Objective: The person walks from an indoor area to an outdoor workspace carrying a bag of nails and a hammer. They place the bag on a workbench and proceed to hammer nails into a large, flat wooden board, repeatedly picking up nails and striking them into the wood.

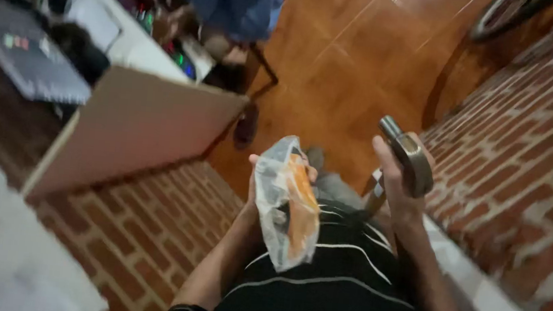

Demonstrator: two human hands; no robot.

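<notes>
My left hand (256, 191) grips a clear plastic bag (285, 204) with something orange inside; the bag hangs in front of my black shirt with white stripes. My right hand (392, 180) is closed around a metallic hammer head (411, 158), grey and shiny, held up beside a red brick wall. The two hands are apart, about a forearm's width from each other. The picture is blurred and tilted.
Red brick walls (531, 173) stand to the right and at lower left (147, 231). A pale board (137, 128) leans over the left wall. Beyond lies an orange-brown wooden floor (352, 68). Another person in blue (230, 2) stands by a cluttered desk (100, 17).
</notes>
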